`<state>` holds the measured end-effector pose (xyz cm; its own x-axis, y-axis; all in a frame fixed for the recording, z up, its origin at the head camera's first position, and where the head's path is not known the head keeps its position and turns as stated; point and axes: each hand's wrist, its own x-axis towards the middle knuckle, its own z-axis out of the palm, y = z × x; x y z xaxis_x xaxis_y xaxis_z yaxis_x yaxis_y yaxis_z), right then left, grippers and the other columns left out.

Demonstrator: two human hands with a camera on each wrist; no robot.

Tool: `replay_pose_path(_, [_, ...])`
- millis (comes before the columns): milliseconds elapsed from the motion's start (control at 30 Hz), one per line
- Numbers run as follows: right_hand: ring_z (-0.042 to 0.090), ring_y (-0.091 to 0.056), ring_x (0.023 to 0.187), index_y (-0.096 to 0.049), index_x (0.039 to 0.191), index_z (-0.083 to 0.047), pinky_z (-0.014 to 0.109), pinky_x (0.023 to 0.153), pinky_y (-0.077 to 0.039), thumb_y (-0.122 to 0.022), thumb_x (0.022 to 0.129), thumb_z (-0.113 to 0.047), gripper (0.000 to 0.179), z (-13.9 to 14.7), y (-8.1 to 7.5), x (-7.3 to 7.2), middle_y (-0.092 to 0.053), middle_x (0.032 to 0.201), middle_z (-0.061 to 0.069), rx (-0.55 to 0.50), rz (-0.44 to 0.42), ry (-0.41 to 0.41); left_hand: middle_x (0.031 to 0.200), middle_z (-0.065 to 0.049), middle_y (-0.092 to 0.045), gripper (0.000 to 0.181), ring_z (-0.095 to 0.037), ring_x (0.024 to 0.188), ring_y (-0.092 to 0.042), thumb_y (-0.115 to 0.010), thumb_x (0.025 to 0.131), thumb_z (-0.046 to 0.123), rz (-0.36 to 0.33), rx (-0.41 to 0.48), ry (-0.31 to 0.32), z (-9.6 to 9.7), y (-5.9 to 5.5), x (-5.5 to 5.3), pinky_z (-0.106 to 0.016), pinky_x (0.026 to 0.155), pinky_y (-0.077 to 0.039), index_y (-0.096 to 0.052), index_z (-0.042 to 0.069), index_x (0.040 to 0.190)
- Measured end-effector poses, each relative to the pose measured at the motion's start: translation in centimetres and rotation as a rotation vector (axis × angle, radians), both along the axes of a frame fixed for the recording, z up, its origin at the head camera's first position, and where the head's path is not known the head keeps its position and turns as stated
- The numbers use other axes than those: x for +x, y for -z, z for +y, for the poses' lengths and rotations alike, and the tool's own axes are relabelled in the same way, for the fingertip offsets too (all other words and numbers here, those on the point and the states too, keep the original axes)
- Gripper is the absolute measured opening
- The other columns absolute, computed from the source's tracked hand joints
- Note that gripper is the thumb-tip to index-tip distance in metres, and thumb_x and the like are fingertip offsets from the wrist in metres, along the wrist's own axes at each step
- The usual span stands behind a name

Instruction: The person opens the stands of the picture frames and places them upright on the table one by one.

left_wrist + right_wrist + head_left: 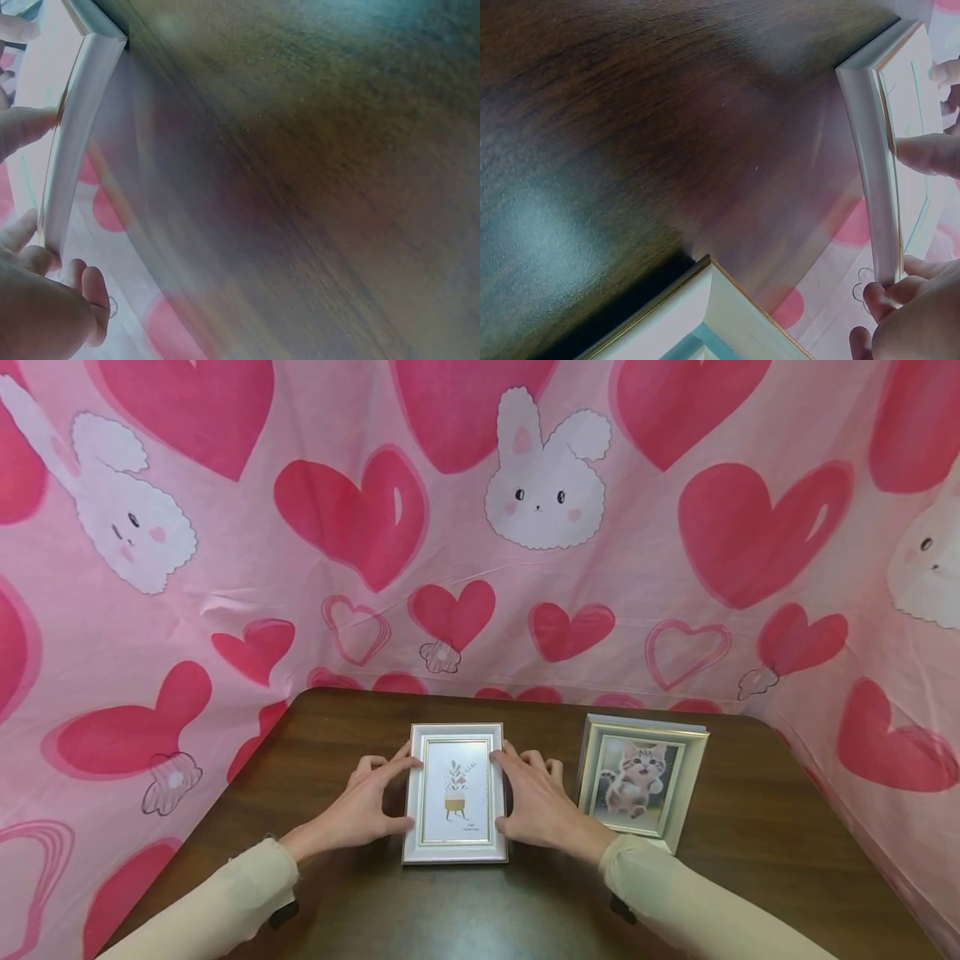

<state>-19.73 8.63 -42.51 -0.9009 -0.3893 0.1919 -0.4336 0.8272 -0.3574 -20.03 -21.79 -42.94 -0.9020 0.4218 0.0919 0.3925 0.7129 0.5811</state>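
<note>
A white picture frame with a gold inner line and a print of a potted plant is at the middle of the table, facing me. My left hand grips its left side, thumb low and fingers higher up. On the opposite side my right hand holds it the same way. The left wrist view shows the thumb and fingers at the rim of the white frame. In the right wrist view, fingers curl behind the far end of the frame's side. Its back is hidden.
A second, pale frame with a kitten picture stands to the right, partly behind my right forearm; its corner shows in the right wrist view. The dark wooden table meets a pink cloth with hearts and rabbits at the back and sides.
</note>
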Motion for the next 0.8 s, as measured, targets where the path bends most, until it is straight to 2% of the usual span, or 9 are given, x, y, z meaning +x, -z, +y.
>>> replay_pose_path(800, [0.03, -0.048, 0.126, -0.052, 0.151, -0.016, 0.056, 0.096, -0.03, -0.092, 0.069, -0.032, 0.093, 0.1, 0.17, 0.6, -0.04, 0.165, 0.015, -0.004, 0.059, -0.009, 0.173, -0.001, -0.024, 0.085, -0.03, 0.125, -0.035, -0.096, 0.075, 0.023, 0.075, -0.007, -0.008, 0.11, 0.36, 0.67, -0.054, 0.095, -0.037, -0.055, 0.02, 0.15])
